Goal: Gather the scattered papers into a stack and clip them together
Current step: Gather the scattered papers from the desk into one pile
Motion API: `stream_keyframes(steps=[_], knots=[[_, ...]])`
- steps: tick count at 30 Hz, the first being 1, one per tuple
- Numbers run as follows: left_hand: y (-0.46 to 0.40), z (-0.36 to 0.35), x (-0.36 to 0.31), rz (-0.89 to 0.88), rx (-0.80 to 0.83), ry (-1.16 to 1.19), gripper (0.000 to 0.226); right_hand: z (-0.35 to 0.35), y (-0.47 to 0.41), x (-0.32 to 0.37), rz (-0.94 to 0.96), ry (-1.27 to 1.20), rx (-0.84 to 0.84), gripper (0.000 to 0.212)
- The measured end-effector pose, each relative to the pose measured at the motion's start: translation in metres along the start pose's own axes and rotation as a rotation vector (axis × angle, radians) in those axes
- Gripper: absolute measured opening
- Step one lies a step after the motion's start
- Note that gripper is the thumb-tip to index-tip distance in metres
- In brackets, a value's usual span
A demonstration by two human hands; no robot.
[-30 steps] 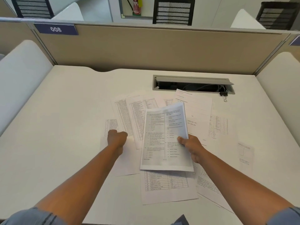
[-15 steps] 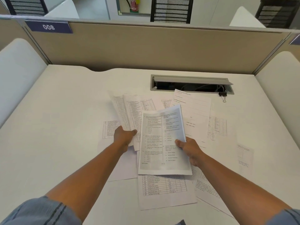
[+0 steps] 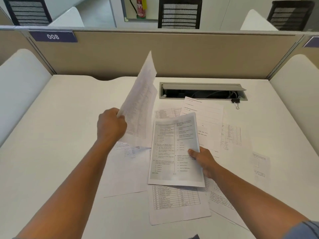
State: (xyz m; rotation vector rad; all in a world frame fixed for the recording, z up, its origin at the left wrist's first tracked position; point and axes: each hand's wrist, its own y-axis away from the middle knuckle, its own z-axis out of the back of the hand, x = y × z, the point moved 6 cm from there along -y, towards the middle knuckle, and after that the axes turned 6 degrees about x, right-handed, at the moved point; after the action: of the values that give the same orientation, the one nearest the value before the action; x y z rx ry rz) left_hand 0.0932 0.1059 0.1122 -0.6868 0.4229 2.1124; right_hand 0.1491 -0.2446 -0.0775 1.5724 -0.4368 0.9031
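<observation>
The left hand [image 3: 111,125] grasps a printed sheet [image 3: 140,107] by its near edge, holding it up off the table [image 3: 51,135] so that it stands tilted, its far corner well above the hand. Just to the right of it, the right hand [image 3: 202,160] pinches the gathered sheet [image 3: 174,150], thumb on top at its right edge, holding it a little above the loose papers. This looks like the gathering step, with one more page on its way to the stack. The next move probably calls for bringing the lifted sheet across to the right hand and laying it flush on or under the held page, edges squared. Beyond and below both hands, more papers [image 3: 176,204] lie scattered and overlapping on the table, so much collecting seems left. The binder clip [image 3: 236,102] sits far beyond the right hand, beside the cable tray [image 3: 203,87], untouched.
</observation>
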Motion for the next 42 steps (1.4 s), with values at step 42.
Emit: stream_keyframes(steps=[42], knots=[[0.054, -0.098, 0.028, 0.292, 0.556, 0.726, 0.035, -0.038, 0.054, 0.057, 0.194, -0.232, 0.254, 0.034]])
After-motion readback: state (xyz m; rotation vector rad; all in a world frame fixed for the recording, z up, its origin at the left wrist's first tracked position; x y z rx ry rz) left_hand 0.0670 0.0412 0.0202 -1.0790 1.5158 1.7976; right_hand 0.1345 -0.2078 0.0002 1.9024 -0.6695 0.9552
